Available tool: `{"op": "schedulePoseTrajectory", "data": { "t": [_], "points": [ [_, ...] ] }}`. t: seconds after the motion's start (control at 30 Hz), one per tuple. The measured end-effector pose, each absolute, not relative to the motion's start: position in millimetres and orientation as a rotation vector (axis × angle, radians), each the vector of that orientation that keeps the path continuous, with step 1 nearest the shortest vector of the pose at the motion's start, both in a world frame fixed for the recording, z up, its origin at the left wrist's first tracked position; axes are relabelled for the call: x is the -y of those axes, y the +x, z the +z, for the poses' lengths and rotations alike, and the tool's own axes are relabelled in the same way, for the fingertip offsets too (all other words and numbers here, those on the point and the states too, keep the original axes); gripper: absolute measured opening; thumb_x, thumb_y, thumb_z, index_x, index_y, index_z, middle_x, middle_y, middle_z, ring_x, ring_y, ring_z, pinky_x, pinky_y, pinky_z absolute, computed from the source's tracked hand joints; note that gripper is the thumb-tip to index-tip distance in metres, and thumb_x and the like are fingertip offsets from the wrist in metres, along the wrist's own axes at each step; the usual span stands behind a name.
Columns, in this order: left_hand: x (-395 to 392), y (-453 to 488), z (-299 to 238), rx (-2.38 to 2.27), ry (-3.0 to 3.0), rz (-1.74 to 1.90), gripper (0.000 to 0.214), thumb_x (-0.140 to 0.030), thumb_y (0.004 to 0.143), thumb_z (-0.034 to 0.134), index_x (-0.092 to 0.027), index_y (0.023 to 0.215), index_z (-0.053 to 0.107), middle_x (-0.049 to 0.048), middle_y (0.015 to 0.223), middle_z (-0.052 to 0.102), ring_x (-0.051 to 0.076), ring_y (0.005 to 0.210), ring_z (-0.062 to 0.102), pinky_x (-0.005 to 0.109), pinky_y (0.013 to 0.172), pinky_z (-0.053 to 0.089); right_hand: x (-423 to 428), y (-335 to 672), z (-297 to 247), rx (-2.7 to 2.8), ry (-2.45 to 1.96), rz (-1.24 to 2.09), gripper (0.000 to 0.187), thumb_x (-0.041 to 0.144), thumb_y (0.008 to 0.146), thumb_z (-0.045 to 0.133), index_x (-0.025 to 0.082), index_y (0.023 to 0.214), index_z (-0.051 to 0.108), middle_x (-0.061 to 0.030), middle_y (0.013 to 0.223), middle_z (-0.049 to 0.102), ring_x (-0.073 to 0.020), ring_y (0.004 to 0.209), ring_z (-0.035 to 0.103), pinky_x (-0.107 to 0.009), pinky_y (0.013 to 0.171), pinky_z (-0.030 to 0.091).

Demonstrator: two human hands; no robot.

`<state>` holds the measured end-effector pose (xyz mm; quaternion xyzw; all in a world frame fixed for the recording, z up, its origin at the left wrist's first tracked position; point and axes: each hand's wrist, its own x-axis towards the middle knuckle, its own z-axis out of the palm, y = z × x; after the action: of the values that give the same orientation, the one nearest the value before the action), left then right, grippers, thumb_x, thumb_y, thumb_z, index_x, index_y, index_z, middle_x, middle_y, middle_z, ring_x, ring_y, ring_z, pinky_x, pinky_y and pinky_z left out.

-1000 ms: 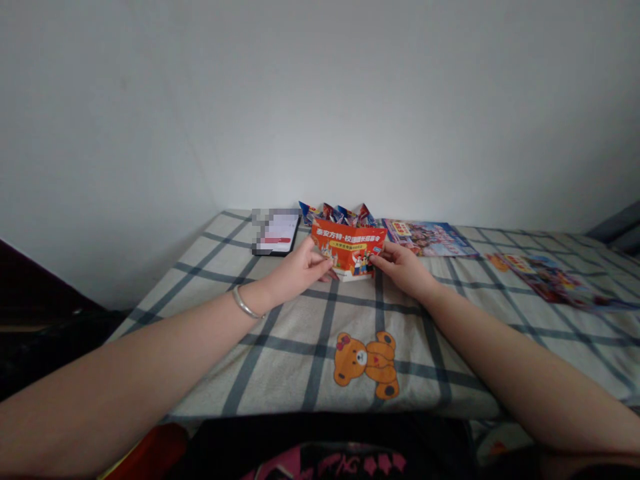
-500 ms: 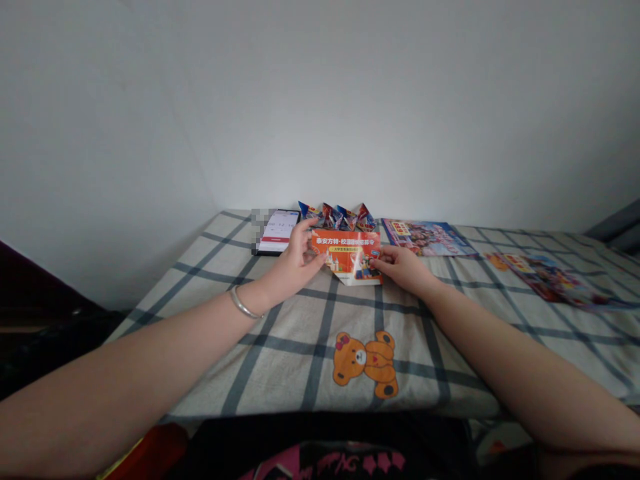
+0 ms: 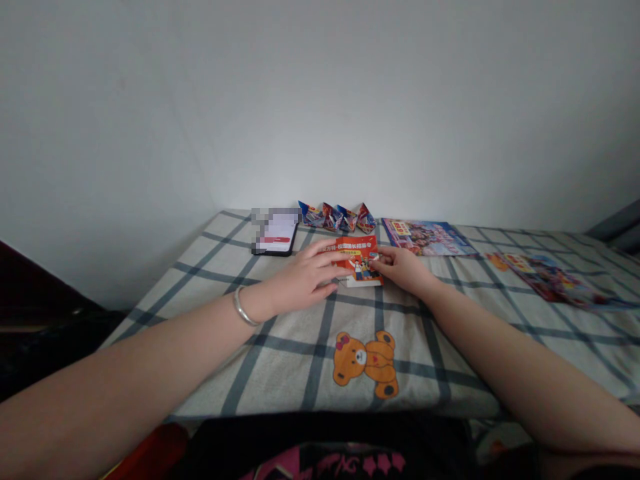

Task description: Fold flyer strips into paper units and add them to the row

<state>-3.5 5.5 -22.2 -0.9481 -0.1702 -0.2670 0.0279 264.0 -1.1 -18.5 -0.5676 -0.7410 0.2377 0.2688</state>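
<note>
A red-orange printed leaflet (image 3: 365, 267) with white lettering and cartoon figures lies on the checked cloth in front of me, partly hidden at its left by my fingers. Stretched out flat over its left part is my left hand (image 3: 303, 277), fingers somewhat apart, a silver bangle on the wrist. At the leaflet's right edge my right hand (image 3: 404, 270) pinches the paper between thumb and fingers. Just behind the leaflet stands a row of folded paper pieces (image 3: 338, 217), blue and red with pointed tops.
A phone (image 3: 277, 235) with its screen lit lies at the back left. Farther right are a colourful flyer (image 3: 433, 239) and another flyer (image 3: 557, 280). The checked cloth (image 3: 280, 373) bears a printed bear (image 3: 365, 363). A pale wall (image 3: 320, 100) rises behind.
My left hand has gone from holding the leaflet's raised left side to lying flat over it. The leaflet now sits lower and shows less of its left part. My right hand stays put.
</note>
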Motion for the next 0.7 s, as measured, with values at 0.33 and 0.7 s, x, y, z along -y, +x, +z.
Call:
{"op": "schedulePoseTrajectory", "data": {
  "t": [0.33,0.7],
  "points": [
    [-2.3,-3.9,-22.2,0.472,-3.025,-0.583,0.035,-0.029,0.094,0.056,-0.023,0.129,0.059,0.0072,0.134,0.059,0.027,0.143,0.028,0.051,0.116,0.029,2.0,262.9,-20.8,2.013,-1.494,0.629,0.063,0.027,0.084,0.062,0.02,0.144,0.043,0.004,0.065,0.065,-0.0125,0.057,0.057,-0.023,0.053,0.039],
    [-0.3,-4.0,-25.3,0.666,-2.963,-0.649,0.032,-0.033,0.092,0.059,-0.025,0.123,0.063,0.0058,0.13,0.061,0.027,0.131,0.045,0.051,0.11,0.036,5.4,266.7,-15.0,2.178,-1.445,0.422,0.03,0.016,0.082,0.05,0.02,0.099,0.074,-0.0013,0.08,0.071,-0.0108,0.055,0.05,-0.024,0.054,0.039]
  ]
}}
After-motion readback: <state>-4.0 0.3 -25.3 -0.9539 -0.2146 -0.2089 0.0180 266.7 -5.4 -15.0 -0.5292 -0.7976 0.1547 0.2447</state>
